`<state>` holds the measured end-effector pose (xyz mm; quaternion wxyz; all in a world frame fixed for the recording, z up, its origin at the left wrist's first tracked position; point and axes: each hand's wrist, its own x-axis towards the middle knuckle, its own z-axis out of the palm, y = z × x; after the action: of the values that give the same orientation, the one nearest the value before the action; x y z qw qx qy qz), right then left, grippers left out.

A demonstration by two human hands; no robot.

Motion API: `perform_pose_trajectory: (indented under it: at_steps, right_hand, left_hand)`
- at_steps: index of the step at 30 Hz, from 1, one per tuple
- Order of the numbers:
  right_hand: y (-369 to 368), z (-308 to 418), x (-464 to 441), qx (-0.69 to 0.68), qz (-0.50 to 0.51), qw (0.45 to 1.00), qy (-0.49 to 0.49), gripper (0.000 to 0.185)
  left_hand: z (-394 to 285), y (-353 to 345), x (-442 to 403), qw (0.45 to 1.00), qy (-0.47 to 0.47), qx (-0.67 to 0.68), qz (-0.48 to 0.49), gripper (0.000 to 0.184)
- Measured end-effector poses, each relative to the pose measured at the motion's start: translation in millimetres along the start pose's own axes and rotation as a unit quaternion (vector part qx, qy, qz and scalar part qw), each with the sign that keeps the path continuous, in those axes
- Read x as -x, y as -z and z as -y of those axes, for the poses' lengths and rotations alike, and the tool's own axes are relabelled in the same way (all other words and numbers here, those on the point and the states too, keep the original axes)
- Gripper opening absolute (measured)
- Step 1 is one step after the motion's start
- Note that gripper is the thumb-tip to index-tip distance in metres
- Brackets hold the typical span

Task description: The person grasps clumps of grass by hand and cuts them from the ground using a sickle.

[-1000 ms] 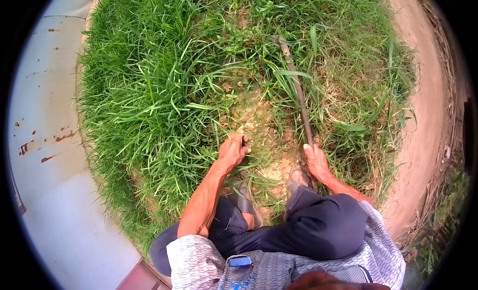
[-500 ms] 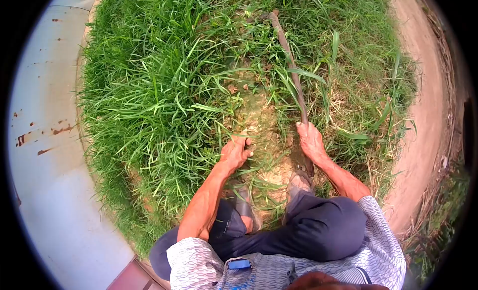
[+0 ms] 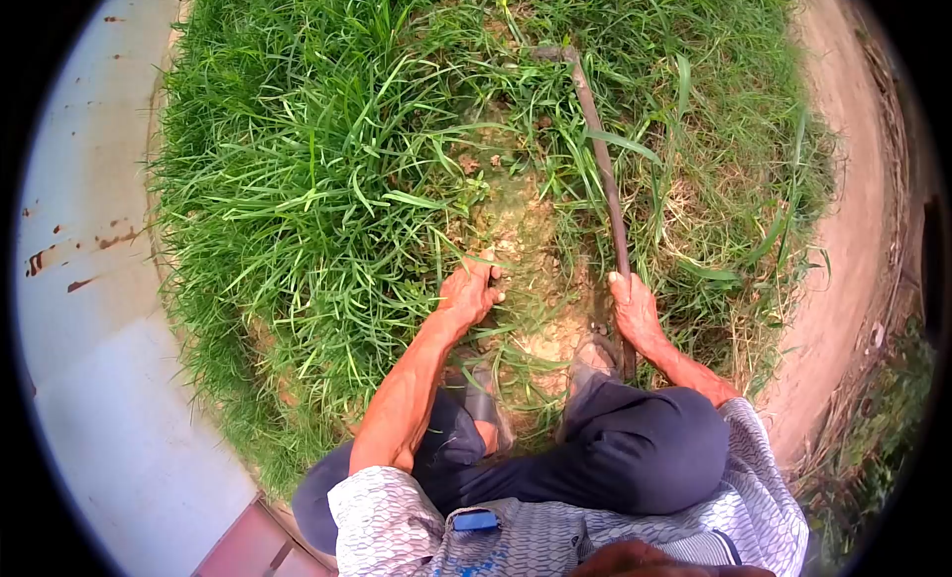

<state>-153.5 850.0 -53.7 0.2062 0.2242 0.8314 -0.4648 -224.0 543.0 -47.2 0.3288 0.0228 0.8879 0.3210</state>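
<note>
My right hand (image 3: 637,311) is wrapped around the wooden handle of a hoe (image 3: 600,146). The handle runs away from me, and its dark head (image 3: 551,54) lies low among the grass at the far end, partly covered by blades. My left hand (image 3: 469,291) is closed, close to the ground at the edge of the tall green grass (image 3: 317,171). Whatever its curled fingers hold, if anything, is hidden. Between the two hands lies a strip of bare yellowish soil (image 3: 521,240) with loose clods and a few thin blades.
My feet (image 3: 593,359) and bent knees are close behind the hands. Pale rusty metal sheeting (image 3: 109,280) borders the grass on the left. A dirt path (image 3: 843,200) curves along the right, beyond shorter, partly dry grass (image 3: 714,190).
My right hand has drawn the hoe toward me and slightly right, its head now nearer. My left hand has stayed in nearly the same place, still closed.
</note>
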Motion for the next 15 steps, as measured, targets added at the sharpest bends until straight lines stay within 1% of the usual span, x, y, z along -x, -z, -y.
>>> perform_pose_trajectory:
  at_steps: [1, 2, 3, 4, 5, 7, 9, 10, 11, 12, 13, 14, 15]
  right_hand:
    - [1, -12, 18, -0.025, 0.017, 0.999, -0.027, 0.049]
    - [5, -7, 22, -0.025, 0.019, 0.999, -0.032, 0.049]
    - [13, 6, 23, -0.049, 0.026, 0.997, -0.049, 0.049]
    - [17, 14, 20, -0.076, 0.03, 0.994, -0.066, 0.049]
    - [11, -2, 3, -0.066, -0.002, 0.998, -0.02, 0.046]
    - [19, 38, -22, -0.165, 0.028, 0.983, -0.081, 0.044]
    - [34, 88, -40, -0.236, 0.057, 0.965, -0.098, 0.044]
    - [30, 85, -46, -0.18, 0.029, 0.983, -0.02, 0.045]
    - [23, 67, -40, -0.122, 0.035, 0.992, -0.02, 0.046]
    - [19, 39, -12, -0.04, 0.049, 0.998, -0.029, 0.047]
    - [15, 11, 16, 0.042, 0.063, 0.996, -0.036, 0.049]
    - [12, -24, 57, 0.048, 0.06, 0.996, -0.037, 0.05]
    - [15, -46, 88, 0.085, 0.091, 0.986, -0.111, 0.051]
  left_hand:
    - [12, -7, -1, 0.996, -0.075, -0.041, -0.038, 0.024]
    - [20, -14, -3, 0.996, -0.072, -0.04, -0.034, 0.024]
    - [27, -18, -9, 0.977, 0.032, 0.209, 0.007, 0.025]
    - [27, -17, -12, 0.942, 0.079, 0.326, 0.032, 0.026]
    - [26, -15, -14, 0.889, 0.132, 0.435, 0.045, 0.028]
    - [14, -11, -7, 0.94, 0.111, 0.322, 0.031, 0.037]
    - [32, -25, -11, 0.948, -0.003, 0.319, -0.005, 0.038]
    - [12, -14, -8, 0.909, 0.113, 0.401, 0.014, 0.037]
    - [-3, -5, -5, 0.85, 0.226, 0.474, 0.032, 0.037]
    - [22, -20, -9, 0.928, 0.093, 0.361, 0.006, 0.038]
    - [35, -26, -10, 0.955, 0.034, 0.296, 0.006, 0.039]
    - [48, -33, -11, 0.973, -0.024, 0.229, -0.003, 0.039]
    - [41, -28, -13, 0.974, -0.014, 0.228, 0.007, 0.039]
